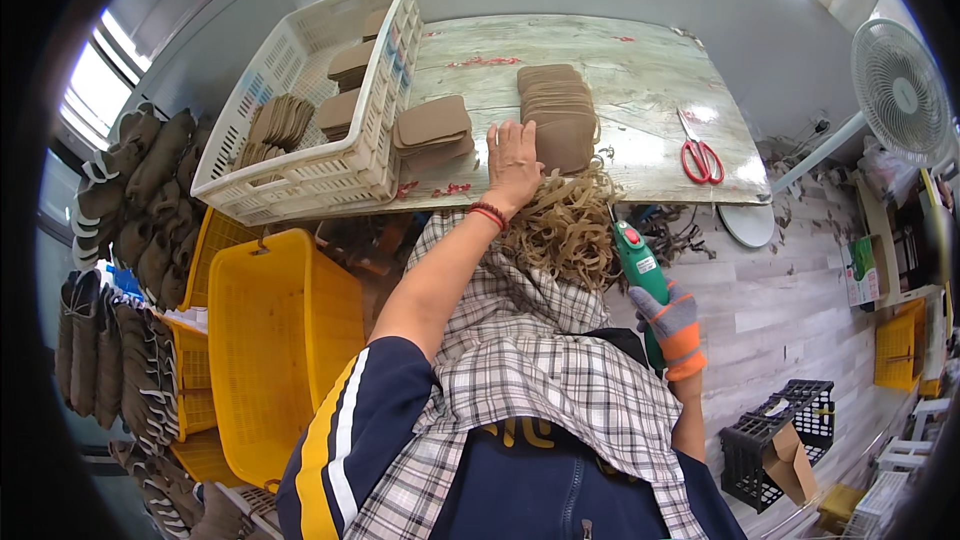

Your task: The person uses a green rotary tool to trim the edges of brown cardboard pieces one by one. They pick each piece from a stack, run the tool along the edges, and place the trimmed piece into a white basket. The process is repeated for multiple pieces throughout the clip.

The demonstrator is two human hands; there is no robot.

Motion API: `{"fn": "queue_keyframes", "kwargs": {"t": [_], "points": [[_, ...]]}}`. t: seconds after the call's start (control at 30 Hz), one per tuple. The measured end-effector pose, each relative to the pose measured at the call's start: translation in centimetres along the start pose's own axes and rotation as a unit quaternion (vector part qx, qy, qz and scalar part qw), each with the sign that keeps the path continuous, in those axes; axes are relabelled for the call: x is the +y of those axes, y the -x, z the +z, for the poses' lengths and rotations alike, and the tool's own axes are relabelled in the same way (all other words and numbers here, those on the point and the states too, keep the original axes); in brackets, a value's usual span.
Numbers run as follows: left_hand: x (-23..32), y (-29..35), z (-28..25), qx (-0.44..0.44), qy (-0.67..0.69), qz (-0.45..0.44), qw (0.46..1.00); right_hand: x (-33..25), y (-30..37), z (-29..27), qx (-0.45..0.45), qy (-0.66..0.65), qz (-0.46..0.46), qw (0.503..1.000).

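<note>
The gloved right hand (668,325) is gripping a green power tool (638,262) beside tangled brown strips (572,230), while the bare left hand (514,168) is resting, fingers slightly spread, just beside a stack of brown pads (556,100) on the table (655,70). Red-handled scissors (702,150) are lying to the right; a white crate (372,125) is standing left.

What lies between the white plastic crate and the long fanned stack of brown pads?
In the head view, a shorter stack of brown pads, then the person's left hand.
</note>
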State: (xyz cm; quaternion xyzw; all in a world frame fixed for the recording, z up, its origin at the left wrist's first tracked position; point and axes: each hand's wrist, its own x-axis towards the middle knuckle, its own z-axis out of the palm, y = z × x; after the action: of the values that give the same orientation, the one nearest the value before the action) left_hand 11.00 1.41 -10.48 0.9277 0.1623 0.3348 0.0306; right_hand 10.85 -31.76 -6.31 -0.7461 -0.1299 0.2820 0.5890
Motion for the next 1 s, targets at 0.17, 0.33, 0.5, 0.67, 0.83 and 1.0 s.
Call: {"fn": "queue_keyframes", "kwargs": {"t": [0.17, 0.33, 0.5, 0.67, 0.83, 1.0], "points": [[0.1, -0.4, -1.2, 0.022, 0.109, -0.079, 0.991, 0.1, -0.5, 0.3, 0.013, 0.038, 0.015, 0.999], [1.7, 0.3, -2.7, 0.010, 0.571, -0.282, 0.771, -1.0, -0.9, 0.6, 0.023, 0.034, -0.011, 0.999], [6.1, -0.8, -5.3, 0.089, 0.842, -0.369, 0.383, -3.9, -1.1, 1.8, 0.077, 0.056, -0.047, 0.994], [7.6, -1.6, -5.8, 0.110, 0.885, -0.381, 0.243, -5.7, -1.2, 3.1, 0.080, 0.053, -0.077, 0.992], [8.4, -1.9, -6.2, 0.108, 0.901, -0.378, 0.183, -6.5, -1.4, 3.5, 0.081, 0.073, -0.099, 0.989], [9.6, -1.0, -6.4, 0.094, 0.897, -0.387, 0.193, -7.5, -1.2, 4.0, 0.090, 0.054, -0.117, 0.988]]}}
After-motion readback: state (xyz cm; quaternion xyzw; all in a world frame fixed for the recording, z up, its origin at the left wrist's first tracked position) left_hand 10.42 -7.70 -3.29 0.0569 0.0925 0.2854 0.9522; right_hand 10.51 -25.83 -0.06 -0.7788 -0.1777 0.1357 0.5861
